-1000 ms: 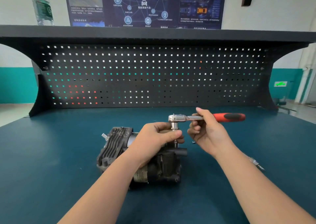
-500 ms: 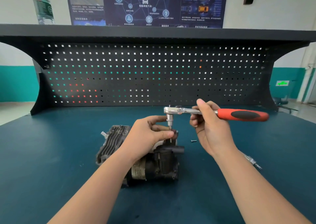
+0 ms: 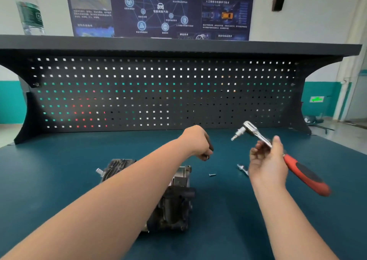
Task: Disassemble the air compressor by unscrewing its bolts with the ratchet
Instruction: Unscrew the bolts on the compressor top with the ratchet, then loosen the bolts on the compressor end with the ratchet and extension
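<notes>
Nearest the viewer, two bare forearms reach up from the bottom edge of the frame over the dark teal surface [image 3: 59, 180]. Under the left forearm, low and left of centre, the air compressor [image 3: 174, 206] lies on the surface, its ribbed grey end [image 3: 117, 165] pointing toward the upper left and its dark body partly hidden by the arm.

Just past it, near the middle of the frame, a small loose bolt [image 3: 212, 174] lies on the surface, apart from the compressor. To its right a slim metal piece [image 3: 242, 169] rests on the surface, half covered by the right hand.

The right hand [image 3: 267, 166], right of centre, holds the ratchet [image 3: 278, 152] in the air: thumb and fingers [image 3: 256, 152] are curled round the steel shank, the red and black handle [image 3: 306, 176] slants down toward the lower right, and the head with its socket [image 3: 238, 133] points to the upper left, clear of the compressor.

The left hand [image 3: 197, 142], at the centre, is raised above the surface with its fingers curled downward, pinching something small and dark with a metallic tip at the fingertips; what it is cannot be told.

Farther back a black pegboard [image 3: 158, 92] stands across the rear of the surface, topped by a dark shelf [image 3: 178, 45]. A clear water bottle [image 3: 29, 9] stands on the shelf at the upper left, and a dark poster [image 3: 160, 9] with diagrams hangs on the wall behind
</notes>
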